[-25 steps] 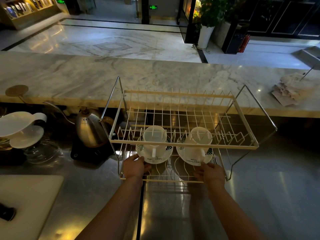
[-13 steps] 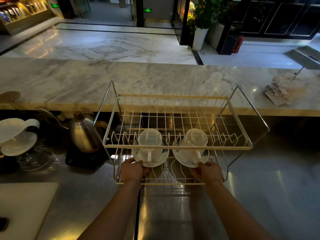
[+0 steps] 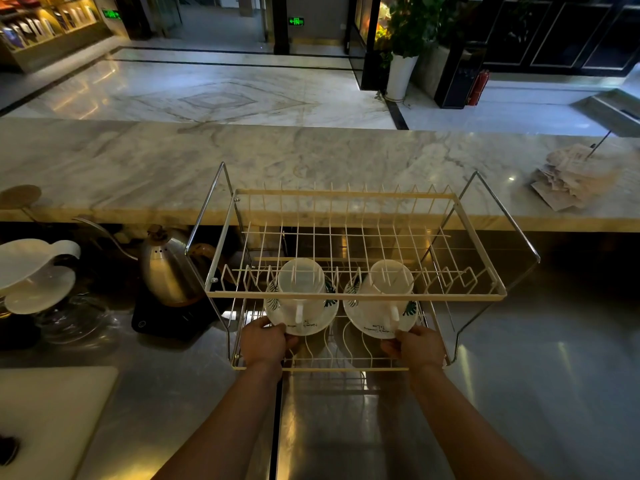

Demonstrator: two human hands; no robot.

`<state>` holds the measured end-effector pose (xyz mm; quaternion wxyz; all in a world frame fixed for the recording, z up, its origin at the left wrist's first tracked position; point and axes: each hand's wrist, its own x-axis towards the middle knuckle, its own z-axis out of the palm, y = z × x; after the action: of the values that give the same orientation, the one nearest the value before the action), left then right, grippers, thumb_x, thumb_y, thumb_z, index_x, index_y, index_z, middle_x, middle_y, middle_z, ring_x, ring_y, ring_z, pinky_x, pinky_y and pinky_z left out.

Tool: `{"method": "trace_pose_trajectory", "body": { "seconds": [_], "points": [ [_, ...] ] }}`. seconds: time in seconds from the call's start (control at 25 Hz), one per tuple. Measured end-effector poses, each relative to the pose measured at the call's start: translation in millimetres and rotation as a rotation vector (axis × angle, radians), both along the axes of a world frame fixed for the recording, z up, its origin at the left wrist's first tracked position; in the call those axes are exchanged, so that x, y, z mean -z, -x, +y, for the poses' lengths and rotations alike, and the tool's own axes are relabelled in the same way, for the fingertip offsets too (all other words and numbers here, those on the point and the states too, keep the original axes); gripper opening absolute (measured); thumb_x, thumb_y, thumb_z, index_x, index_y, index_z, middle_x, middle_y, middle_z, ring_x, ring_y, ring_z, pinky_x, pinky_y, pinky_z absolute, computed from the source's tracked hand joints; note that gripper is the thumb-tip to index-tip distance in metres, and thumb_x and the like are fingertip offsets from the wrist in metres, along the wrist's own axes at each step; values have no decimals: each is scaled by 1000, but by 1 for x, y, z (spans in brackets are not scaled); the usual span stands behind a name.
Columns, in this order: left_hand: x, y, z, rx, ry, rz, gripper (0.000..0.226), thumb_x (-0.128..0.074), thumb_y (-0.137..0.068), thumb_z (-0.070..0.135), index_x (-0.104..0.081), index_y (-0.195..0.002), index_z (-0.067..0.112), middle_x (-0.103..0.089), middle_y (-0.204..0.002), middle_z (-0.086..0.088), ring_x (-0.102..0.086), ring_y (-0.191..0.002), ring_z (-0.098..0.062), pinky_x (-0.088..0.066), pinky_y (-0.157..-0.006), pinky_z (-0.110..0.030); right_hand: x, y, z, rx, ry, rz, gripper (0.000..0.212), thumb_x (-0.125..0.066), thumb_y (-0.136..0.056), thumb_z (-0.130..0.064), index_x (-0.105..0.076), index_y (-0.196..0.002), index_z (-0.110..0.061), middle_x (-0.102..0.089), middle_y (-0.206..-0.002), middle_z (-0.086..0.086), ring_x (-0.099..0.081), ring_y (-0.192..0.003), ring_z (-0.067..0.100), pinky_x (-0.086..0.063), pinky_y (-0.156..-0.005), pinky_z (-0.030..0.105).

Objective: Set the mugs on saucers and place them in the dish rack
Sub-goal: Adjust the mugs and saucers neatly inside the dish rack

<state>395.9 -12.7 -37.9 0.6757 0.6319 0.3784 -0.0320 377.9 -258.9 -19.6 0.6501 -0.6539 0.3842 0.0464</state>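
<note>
A two-tier cream wire dish rack point(image 3: 353, 296) stands on the steel counter. On its lower tier sit two white mugs, each on a white saucer with green leaf print. The left mug point(image 3: 300, 282) rests on the left saucer point(image 3: 313, 323); my left hand point(image 3: 265, 342) grips that saucer's near rim. The right mug point(image 3: 391, 284) rests on the right saucer point(image 3: 374, 323); my right hand point(image 3: 417, 346) grips its near rim. Both mug handles point toward me. The upper tier's wires partly cover the mugs.
A steel gooseneck kettle point(image 3: 166, 271) on a black base stands just left of the rack. Further left is a white dripper on a glass server point(image 3: 38, 275). A white cutting board point(image 3: 52, 420) lies at front left. A marble bar top point(image 3: 311, 161) with papers point(image 3: 571, 181) runs behind.
The view has tilted a little. Both hands stay on the saucers' near rims; the saucers with mugs sit slightly nearer the rack's front.
</note>
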Motion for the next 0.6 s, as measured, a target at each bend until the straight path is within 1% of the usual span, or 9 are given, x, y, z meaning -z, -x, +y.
{"method": "trace_pose_trajectory", "body": {
  "seconds": [0.04, 0.08, 0.12, 0.2, 0.28, 0.36, 0.44, 0.52, 0.6],
  "points": [
    [0, 0, 0, 3, 1, -1, 35, -63, -86, -12, -70, -119, -4, -74, -91, -17, -74, -70, -25, -65, -76, -42, 1, 0, 0, 3, 0, 2, 29, -55, -95, 5, -61, -123, 8, -66, -122, 27, -70, -73, 26, -59, -47, 21],
    [0, 1, 0, 4, 2, -3, 34, -63, -86, -12, -70, -119, -4, -74, -90, -16, -74, -71, -26, -65, -78, -43, 1, 1, 0, 8, -2, 5, 28, -55, -95, 5, -61, -122, 7, -66, -121, 27, -70, -73, 25, -59, -45, 20],
    [0, 2, 0, 3, 5, -5, 34, -63, -86, -12, -70, -118, -4, -74, -86, -13, -74, -70, -25, -65, -76, -41, 1, 1, 0, 12, -5, 7, 27, -55, -95, 5, -62, -121, 7, -66, -120, 26, -70, -73, 25, -58, -43, 19],
    [-1, 2, 1, -3, 9, -5, 33, -63, -86, -12, -70, -117, -3, -72, -80, -8, -73, -68, -23, -63, -64, -34, 0, 2, 0, 8, -7, 11, 26, -55, -95, 4, -61, -121, 6, -66, -118, 24, -70, -72, 25, -57, -42, 18],
    [-3, 3, 0, -6, 11, -1, 34, -63, -87, -12, -70, -119, -3, -70, -79, -6, -73, -67, -21, -62, -54, -28, 0, 2, 0, 7, -10, 10, 26, -55, -96, 4, -61, -121, 6, -67, -109, 21, -70, -70, 24, -56, -41, 18],
    [-4, 4, 0, -5, 22, 4, 36, -64, -87, -12, -69, -121, -2, -69, -78, -4, -72, -65, -19, -61, -50, -26, 0, 3, 0, 4, -13, 12, 26, -55, -96, 4, -61, -120, 6, -67, -97, 15, -70, -69, 23, -56, -41, 17],
    [-4, 5, 0, -7, 35, 6, 35, -66, -87, -10, -69, -121, -2, -69, -77, -2, -72, -63, -17, -60, -48, -25, 0, 3, 0, -2, -14, 13, 26, -55, -96, 4, -61, -120, 6, -67, -99, 16, -70, -71, 23, -56, -41, 17],
    [-4, 5, 0, -15, 45, 8, 38, -65, -87, -11, -68, -124, -2, -70, -79, -5, -72, -64, -20, -61, -52, -28, 0, 3, -1, -10, -7, 14, 26, -55, -96, 4, -61, -120, 6, -67, -105, 21, -70, -70, 24, -56, -40, 17],
    [-3, 5, 1, -19, 49, 14, 41, -64, -88, -11, -67, -127, -1, -72, -87, -13, -73, -66, -24, -63, -64, -34, 0, 2, -1, -19, 1, 14, 26, -55, -95, 4, -61, -121, 7, -67, -103, 20, -70, -68, 23, -57, -42, 19]
  ]
}}
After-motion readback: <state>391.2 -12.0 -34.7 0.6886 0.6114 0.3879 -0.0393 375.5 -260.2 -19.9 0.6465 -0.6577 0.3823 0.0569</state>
